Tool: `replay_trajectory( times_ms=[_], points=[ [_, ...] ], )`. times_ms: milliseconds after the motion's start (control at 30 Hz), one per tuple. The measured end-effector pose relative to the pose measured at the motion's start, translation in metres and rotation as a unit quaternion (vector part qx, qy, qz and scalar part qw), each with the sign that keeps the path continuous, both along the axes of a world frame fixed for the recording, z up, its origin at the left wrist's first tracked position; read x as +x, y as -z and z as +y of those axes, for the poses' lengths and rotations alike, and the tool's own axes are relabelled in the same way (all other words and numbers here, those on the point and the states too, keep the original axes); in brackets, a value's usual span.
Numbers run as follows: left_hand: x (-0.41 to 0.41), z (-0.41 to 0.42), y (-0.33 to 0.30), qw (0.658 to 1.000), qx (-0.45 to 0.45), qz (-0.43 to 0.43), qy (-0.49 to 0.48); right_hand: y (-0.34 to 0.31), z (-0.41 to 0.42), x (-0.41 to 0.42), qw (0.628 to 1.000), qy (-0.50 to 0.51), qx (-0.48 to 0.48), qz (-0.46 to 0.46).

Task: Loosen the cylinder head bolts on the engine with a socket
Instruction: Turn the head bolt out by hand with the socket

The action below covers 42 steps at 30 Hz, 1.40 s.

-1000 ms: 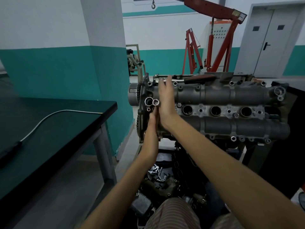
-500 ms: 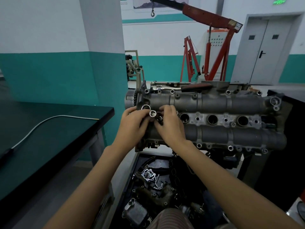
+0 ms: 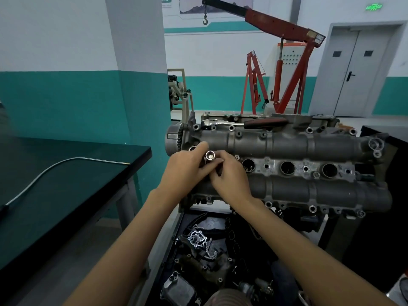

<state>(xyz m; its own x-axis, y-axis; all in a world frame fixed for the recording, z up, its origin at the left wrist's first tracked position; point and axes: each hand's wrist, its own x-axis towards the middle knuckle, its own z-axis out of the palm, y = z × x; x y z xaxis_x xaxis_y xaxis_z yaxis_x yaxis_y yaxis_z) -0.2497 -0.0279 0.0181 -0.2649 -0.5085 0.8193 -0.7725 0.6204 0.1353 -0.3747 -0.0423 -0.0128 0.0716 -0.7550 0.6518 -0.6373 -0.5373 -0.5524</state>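
Observation:
A grey engine cylinder head [image 3: 291, 146] sits on a stand in front of me, with several bolts along its edges and round plug wells down the middle. My left hand [image 3: 185, 168] and my right hand [image 3: 229, 175] meet over its left end. Together their fingers pinch a small silver socket [image 3: 210, 155], its open end facing me. A ratchet wrench [image 3: 242, 123] with a dark red handle lies along the far top edge of the head, touched by neither hand.
A dark green-topped table [image 3: 66, 180] with a grey cable [image 3: 44, 175] stands on my left. A tray of loose engine parts [image 3: 205, 250] lies below the head. A red engine hoist [image 3: 287, 62] and a grey double door [image 3: 362, 74] stand behind.
My right hand came down from the head's far edge to its left end, and my left hand rose to meet it. Both now pinch the socket, lifted slightly.

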Motion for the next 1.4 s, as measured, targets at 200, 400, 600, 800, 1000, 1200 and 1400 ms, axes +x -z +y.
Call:
replay_trajectory(
  times_ms=[200, 400, 600, 800, 1000, 1200, 1400],
  points=[
    [-0.006, 0.003, 0.007, 0.999, -0.038, 0.028, -0.021, 0.0, -0.002, 0.003, 0.997, 0.044, 0.03, -0.047],
    [-0.001, 0.01, 0.008, 0.999, -0.007, 0.034, 0.019, 0.005, -0.001, -0.001, 0.999, 0.024, -0.004, -0.038],
    [-0.005, 0.005, 0.01, 0.997, 0.007, 0.072, -0.018, 0.006, 0.0, -0.001, 0.999, 0.035, -0.018, 0.005],
    [-0.013, 0.004, 0.01, 0.993, -0.011, 0.11, -0.036, 0.007, -0.001, 0.001, 0.998, 0.037, 0.006, -0.046],
    [-0.001, 0.01, 0.009, 0.996, 0.032, 0.08, 0.032, 0.011, 0.002, -0.001, 0.999, -0.006, -0.016, -0.049],
    [0.001, 0.007, 0.008, 0.996, 0.046, 0.078, 0.025, 0.009, 0.001, -0.001, 0.999, -0.007, -0.003, -0.035],
    [-0.012, 0.007, 0.007, 0.993, 0.012, 0.114, -0.021, 0.003, 0.002, 0.005, 0.996, 0.018, 0.05, -0.072]
  ],
)
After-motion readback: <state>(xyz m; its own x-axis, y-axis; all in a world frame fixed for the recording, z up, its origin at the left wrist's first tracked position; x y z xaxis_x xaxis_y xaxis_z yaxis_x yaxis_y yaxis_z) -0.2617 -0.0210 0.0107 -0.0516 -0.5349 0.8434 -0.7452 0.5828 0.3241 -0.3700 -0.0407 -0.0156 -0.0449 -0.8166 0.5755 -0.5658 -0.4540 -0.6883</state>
